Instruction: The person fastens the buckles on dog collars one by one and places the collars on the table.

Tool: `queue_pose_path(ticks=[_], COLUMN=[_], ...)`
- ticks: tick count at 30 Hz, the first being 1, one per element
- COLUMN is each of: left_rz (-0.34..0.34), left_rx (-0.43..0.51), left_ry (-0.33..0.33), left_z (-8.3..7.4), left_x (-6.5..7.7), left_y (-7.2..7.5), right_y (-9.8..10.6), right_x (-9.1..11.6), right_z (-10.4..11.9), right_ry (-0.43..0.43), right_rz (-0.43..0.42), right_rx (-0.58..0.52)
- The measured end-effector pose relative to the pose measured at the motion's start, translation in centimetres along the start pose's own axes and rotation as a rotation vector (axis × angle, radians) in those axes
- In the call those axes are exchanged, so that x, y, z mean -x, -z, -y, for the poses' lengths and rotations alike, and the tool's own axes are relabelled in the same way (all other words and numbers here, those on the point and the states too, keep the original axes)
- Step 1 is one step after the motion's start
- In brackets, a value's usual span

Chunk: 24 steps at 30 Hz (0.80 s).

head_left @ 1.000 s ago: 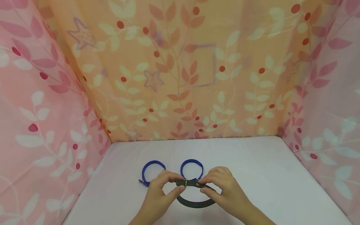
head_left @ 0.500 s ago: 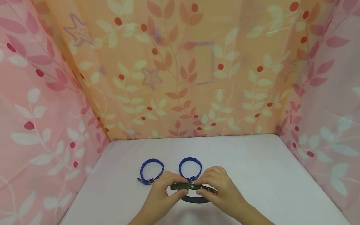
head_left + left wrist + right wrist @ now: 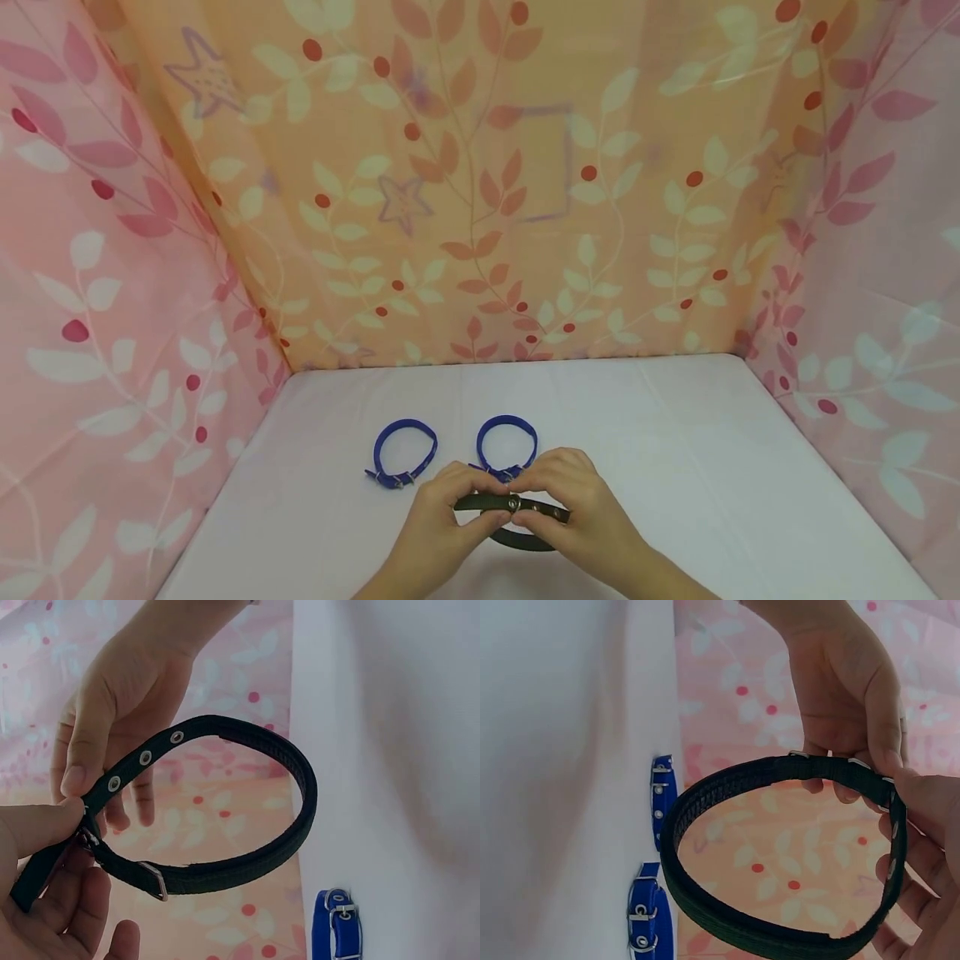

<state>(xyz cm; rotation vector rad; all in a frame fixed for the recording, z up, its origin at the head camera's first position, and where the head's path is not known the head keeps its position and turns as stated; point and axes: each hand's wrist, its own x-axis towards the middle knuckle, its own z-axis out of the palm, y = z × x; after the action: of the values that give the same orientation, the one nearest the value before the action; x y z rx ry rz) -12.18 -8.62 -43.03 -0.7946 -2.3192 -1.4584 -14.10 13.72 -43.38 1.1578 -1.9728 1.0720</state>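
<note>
A dark green collar [image 3: 525,542] with metal eyelets is held up as a closed loop between my two hands. My left hand [image 3: 438,521] pinches its strap near the buckle [image 3: 90,834], and the strap's free end [image 3: 30,889] sticks out past the left thumb. My right hand [image 3: 585,512] pinches the eyelet part of the strap, its fingertips almost touching the left ones. A metal loop [image 3: 155,881] sits further along the band. Fingers partly hide the buckle, so how the strap runs through it is not fully visible.
Two blue collars lie buckled into rings on the white table [image 3: 645,417] beyond my hands: a left one [image 3: 378,450] and a right one [image 3: 507,420]. Leaf-patterned cloth walls [image 3: 480,275] enclose the table at the back and both sides.
More of the green strap now extends to the left of the join, and my fingertips have come closer together. The blue collars look unmoved; the head view has shifted slightly.
</note>
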Motion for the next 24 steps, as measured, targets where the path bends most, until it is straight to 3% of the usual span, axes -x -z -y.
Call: queue_pose_path(ticks=[5,9,13,18,21,24], left_rz=[0.013,-0.002,-0.053,-0.123,-0.11,-0.065], left_rx=[0.043,0.068,0.058,0.076,0.09,0.093], left_ry=[0.062,0.034,-0.018,0.017,0.025,-0.01], left_z=[-0.3,-0.3,-0.3,-0.8,-1.0,-0.8], left_x=[0.0,0.0,-0.1,-0.3,-0.4,-0.4], left_y=[0.0,0.1,0.4,1.5,1.8,1.6], right_y=[-0.3,-0.3,0.0,0.5,0.7,0.6], right_x=[0.1,0.3,0.3,0.1,0.1,0.1], right_z=[0.3,0.4,0.4,0.1,0.1,0.2], right_ry=[-0.006,-0.058,-0.127,-0.191,-0.197,-0.173], right_rz=[-0.028,-0.004,0.044,0.103,0.129,0.137], right_rx=[-0.012,0.019,0.068,0.114,0.109,0.082])
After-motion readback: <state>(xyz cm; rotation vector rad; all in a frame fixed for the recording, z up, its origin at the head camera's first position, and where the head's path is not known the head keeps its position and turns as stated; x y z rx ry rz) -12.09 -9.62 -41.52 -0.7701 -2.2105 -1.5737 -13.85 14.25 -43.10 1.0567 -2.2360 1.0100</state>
